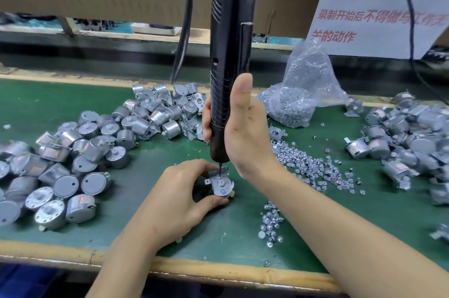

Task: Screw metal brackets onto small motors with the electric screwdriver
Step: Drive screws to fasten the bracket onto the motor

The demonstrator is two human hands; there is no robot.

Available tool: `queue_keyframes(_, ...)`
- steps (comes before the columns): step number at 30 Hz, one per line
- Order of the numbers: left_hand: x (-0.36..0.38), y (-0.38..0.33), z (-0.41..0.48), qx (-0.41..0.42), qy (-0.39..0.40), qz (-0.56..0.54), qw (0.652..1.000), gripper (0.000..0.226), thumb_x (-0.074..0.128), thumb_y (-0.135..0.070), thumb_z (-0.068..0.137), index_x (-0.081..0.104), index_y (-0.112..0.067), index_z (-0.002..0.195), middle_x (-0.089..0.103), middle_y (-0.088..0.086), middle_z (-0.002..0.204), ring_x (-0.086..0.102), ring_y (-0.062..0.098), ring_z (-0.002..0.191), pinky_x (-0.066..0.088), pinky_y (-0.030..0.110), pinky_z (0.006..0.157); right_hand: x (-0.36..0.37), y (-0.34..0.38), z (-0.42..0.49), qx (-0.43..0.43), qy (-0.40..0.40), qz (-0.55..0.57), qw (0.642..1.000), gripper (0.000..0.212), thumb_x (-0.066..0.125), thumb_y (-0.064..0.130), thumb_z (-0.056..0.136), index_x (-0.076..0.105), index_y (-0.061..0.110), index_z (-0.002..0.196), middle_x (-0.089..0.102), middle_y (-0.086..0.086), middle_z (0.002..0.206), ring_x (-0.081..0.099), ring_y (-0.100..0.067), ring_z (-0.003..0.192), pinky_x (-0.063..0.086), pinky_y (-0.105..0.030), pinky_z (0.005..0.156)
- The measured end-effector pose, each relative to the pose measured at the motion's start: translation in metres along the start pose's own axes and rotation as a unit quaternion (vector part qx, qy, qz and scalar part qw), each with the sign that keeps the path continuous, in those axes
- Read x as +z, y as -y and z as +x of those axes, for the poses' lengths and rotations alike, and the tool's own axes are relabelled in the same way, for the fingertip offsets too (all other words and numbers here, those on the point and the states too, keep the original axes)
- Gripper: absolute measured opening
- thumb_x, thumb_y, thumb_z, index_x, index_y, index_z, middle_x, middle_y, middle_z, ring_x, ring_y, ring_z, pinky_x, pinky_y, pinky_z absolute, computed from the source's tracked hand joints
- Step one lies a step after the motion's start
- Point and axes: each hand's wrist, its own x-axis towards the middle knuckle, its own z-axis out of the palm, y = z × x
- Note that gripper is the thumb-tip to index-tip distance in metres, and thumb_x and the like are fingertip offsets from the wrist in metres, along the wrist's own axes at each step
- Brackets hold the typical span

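Observation:
A small round motor stands on the green mat, mostly hidden by my fingers, with a metal bracket (221, 183) lying on its top face. My left hand (179, 196) grips the motor from the left, thumb in front and fingers behind. My right hand (243, 132) grips the black electric screwdriver (229, 59), which hangs upright from a cable. Its bit tip touches the far part of the bracket.
A heap of bare motors (73, 159) covers the left of the green mat (364, 224). Loose screws (308, 166) lie right of my hands, below a clear bag of screws (298, 93). Bracketed motors (408, 142) pile at the right. A cardboard wall stands behind.

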Motion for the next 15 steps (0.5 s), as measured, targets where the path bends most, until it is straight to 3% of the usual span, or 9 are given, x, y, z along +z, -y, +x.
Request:
queue_keyframes(6, 0.005, 0.003, 0.000, -0.009, 0.000, -0.008, 1.000, 0.033, 0.076, -0.050, 0.075, 0.059, -0.041, 0.101, 0.062, -0.027, 0.091, 0.058, -0.004, 0.085, 0.039, 0.009, 0.070, -0.022, 0.012, 0.010, -0.046, -0.003, 0.041, 0.998, 0.080, 0.028, 0.081, 0.067, 0.058, 0.009, 0.082, 0.057, -0.004, 0.062, 0.051, -0.017, 0.047, 0.046, -0.028, 0.052)
queue_keyframes(9, 0.003, -0.003, 0.001, -0.033, -0.090, -0.054, 0.994, 0.034, 0.083, -0.035, 0.076, 0.062, -0.036, 0.104, 0.066, -0.023, 0.096, 0.063, -0.001, 0.087, 0.043, 0.008, 0.073, -0.042, 0.014, 0.015, -0.068, -0.042, -0.013, 0.997, 0.079, 0.028, 0.080, 0.072, 0.057, 0.008, 0.081, 0.056, -0.003, 0.061, 0.050, -0.018, 0.048, 0.045, -0.033, 0.053)
queue_keyframes(12, -0.004, -0.035, 0.005, -0.071, -0.173, -0.297, 0.936, 0.032, 0.082, -0.026, 0.078, 0.066, -0.028, 0.106, 0.073, -0.006, 0.103, 0.071, 0.017, 0.091, 0.056, 0.023, 0.078, -0.055, 0.008, 0.017, -0.050, -0.072, -0.063, 0.994, 0.096, 0.029, 0.085, 0.073, 0.053, -0.007, 0.082, 0.055, -0.002, 0.062, 0.051, -0.018, 0.049, 0.045, -0.036, 0.052)
queue_keyframes(15, -0.001, -0.087, 0.009, -0.047, -0.140, -0.462, 0.874, 0.033, 0.078, -0.014, 0.081, 0.065, -0.017, 0.112, 0.071, 0.004, 0.116, 0.073, 0.029, 0.092, 0.059, 0.027, 0.067, -0.069, 0.001, 0.018, -0.042, -0.089, -0.089, 0.991, 0.112, 0.034, 0.097, 0.067, 0.053, -0.012, 0.082, 0.055, -0.001, 0.060, 0.052, -0.014, 0.048, 0.045, -0.032, 0.051)
